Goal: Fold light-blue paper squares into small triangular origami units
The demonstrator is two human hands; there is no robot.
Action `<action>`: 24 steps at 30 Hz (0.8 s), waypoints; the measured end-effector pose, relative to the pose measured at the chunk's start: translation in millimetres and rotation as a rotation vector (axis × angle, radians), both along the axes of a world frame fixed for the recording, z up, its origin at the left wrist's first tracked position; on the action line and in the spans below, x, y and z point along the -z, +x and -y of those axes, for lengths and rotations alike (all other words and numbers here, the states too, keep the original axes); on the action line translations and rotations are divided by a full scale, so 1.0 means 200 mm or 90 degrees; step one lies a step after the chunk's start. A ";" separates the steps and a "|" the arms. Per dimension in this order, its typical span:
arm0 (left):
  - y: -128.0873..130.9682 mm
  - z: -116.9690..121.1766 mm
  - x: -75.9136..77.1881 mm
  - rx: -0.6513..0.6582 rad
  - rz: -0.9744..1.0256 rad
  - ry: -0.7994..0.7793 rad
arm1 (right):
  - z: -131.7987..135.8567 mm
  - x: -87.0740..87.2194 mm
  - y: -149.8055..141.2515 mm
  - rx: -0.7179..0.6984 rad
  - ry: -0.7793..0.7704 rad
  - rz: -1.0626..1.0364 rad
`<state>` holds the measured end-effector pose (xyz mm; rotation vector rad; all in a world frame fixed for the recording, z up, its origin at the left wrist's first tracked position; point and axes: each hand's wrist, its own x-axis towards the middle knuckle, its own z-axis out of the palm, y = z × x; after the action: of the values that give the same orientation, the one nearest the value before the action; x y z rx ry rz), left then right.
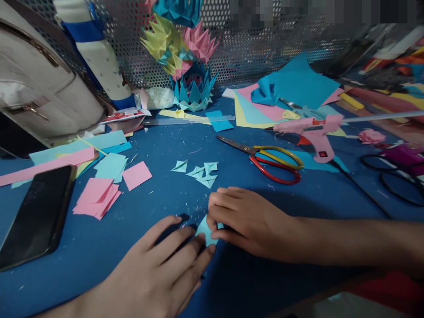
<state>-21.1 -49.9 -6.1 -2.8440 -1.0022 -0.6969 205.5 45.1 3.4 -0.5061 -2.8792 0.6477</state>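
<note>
A small light blue square of paper lies on the table between my two hands, its lower right part covered by fingers. My left hand comes from the lower left, palm down, fingers stretched and apart, two fingertips resting at the paper's lower edge. From the right, my right hand has its fingers curled together and pinches the paper's right side. Just beyond the hands sit several small folded light blue paper pieces. Pink paper squares are stacked left of them, with one loose pink square nearby.
Scissors with red and yellow handles and a pink glue gun lie to the right. A black phone is at left. Behind stand a bottle, a bag and folded paper flowers. Paper sheets lie at the back.
</note>
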 end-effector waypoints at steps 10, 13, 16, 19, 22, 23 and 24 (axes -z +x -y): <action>0.00 0.00 -0.01 0.008 -0.018 -0.003 | 0.00 0.01 -0.01 0.030 0.015 -0.024; 0.00 0.00 -0.01 0.018 -0.032 0.001 | -0.01 0.01 -0.02 0.033 0.015 -0.029; -0.01 0.01 -0.02 0.022 -0.063 0.000 | -0.02 0.01 -0.01 0.031 0.004 -0.041; -0.01 0.01 -0.02 0.022 -0.069 0.003 | -0.06 0.00 0.01 -0.048 0.004 -0.098; -0.01 0.01 -0.01 0.026 -0.057 0.009 | -0.12 -0.01 0.05 -0.188 0.083 -0.127; -0.01 0.00 -0.01 0.027 -0.053 0.010 | -0.14 -0.02 0.06 -0.234 0.120 -0.124; -0.01 0.00 -0.01 0.027 -0.051 0.009 | -0.16 -0.03 0.07 -0.272 0.147 -0.114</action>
<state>-22.8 -50.7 -5.0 -2.8634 -0.9257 -0.5856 218.8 77.5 10.1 0.1959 -2.8505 0.3771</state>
